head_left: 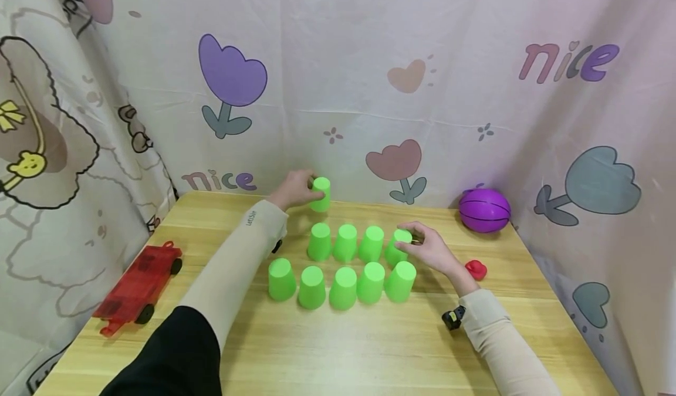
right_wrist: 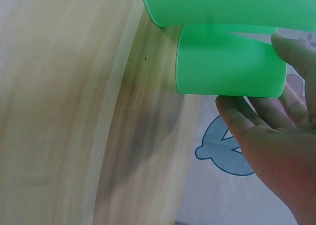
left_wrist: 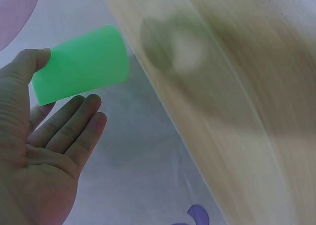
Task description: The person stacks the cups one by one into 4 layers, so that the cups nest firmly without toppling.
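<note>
Okay, head view: left hand (head_left: pixel 296 190) near the upper middle of the frame, grip closed in a pinch on a lifted green cup (head_left: pixel 321 195), thumb on one side, fingers on the other. Left wrist view: same cup at upper left, rim apart from the tabletop (head_left: pixel 338 349), the remaining fingers stretched out loosely below it.

Right hand (head_left: pixel 430 248) just right of the frame's middle; grip about cup-wide, thumb and fingers round the end cup (head_left: pixel 399 246), the rightmost of the back row. Right wrist view: that cup at upper right, thumb near its narrow end, fingers along the lower side; another green cup in front, cut by the top edge.

Cups at frame centre are all upside down, narrow end up: back row (head_left: pixel 345 243) of four counting the end cup, front row (head_left: pixel 342 289) of five just below. Lifted one is above the back row's left end, ten in total.

Rest: red toy vehicle (head_left: pixel 138 284) at lower left on the tabletop, purple ball (head_left: pixel 484 210) at right by the far edge, small red object (head_left: pixel 476 270) below it. Printed curtain (head_left: pixel 327 79) fills the upper frame, flowers and "nice" lettering on it.
</note>
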A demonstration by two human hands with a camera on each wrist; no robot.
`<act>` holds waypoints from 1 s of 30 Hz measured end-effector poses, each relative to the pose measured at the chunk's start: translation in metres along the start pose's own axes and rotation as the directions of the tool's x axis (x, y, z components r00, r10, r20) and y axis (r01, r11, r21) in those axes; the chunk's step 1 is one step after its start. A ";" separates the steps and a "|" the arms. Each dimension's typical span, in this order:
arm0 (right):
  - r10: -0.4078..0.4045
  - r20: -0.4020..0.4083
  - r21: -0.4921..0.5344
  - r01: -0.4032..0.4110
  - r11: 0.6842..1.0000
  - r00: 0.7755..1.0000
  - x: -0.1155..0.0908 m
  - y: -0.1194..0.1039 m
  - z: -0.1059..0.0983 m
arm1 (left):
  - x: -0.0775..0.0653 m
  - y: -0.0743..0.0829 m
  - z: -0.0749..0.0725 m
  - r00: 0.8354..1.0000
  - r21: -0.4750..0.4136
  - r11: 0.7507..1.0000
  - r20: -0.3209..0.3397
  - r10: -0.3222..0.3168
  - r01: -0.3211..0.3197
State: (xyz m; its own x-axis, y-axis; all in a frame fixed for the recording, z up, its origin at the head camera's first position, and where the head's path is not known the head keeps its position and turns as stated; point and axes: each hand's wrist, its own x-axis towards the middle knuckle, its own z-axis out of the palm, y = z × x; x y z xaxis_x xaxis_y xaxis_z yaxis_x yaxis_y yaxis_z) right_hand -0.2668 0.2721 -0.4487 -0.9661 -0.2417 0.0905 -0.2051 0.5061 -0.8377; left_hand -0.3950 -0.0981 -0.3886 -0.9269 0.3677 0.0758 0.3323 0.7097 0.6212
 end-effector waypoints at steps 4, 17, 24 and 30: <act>-0.012 0.007 0.002 0.012 1.000 1.000 0.000 -0.001 0.001 | 0.002 -0.003 0.007 1.000 -0.001 1.000 0.010 0.009 -0.009; -0.010 0.009 0.021 0.010 1.000 1.000 -0.001 0.001 0.000 | 0.006 -0.008 0.016 0.996 0.033 0.999 0.072 -0.045 0.042; -0.010 0.010 0.030 0.010 1.000 1.000 -0.002 0.002 0.001 | 0.010 -0.013 0.023 0.989 0.045 0.994 0.108 -0.105 0.101; -0.006 0.004 0.007 0.006 1.000 1.000 0.000 0.001 0.001 | 0.012 -0.013 0.025 0.987 0.031 0.993 0.114 -0.112 0.110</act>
State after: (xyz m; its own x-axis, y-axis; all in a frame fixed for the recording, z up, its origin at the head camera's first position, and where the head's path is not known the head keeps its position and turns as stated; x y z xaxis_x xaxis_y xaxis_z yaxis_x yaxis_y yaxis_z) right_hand -0.2666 0.2719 -0.4497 -0.9641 -0.2485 0.0935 -0.2101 0.4988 -0.8409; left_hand -0.4056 -0.0880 -0.4154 -0.9324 0.3516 -0.0839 0.2340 0.7640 0.6013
